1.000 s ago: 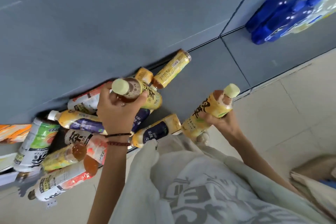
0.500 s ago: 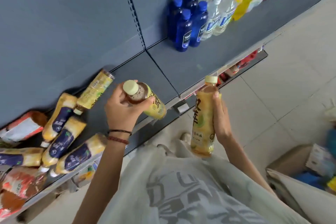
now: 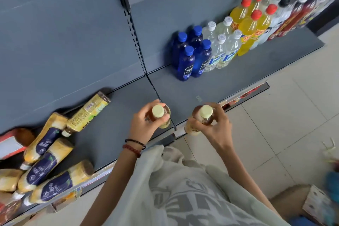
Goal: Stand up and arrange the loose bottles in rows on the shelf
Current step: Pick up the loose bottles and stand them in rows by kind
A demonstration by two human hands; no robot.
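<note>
On the left, yellow-labelled plastic bottles (image 3: 45,161) lie in a loose heap on the grey metal shelf (image 3: 183,93). The left hand (image 3: 145,126) curls its fingers around the shoulder of an amber tea bottle with a pale yellow cap (image 3: 158,111), held upright above the shelf, close to the seam between two boards. The right hand (image 3: 214,126) grasps a second amber tea bottle (image 3: 205,113) at the shelf's front edge. Behind both hands the shelf lies bare up to the standing blue plastic bottles (image 3: 189,55).
</note>
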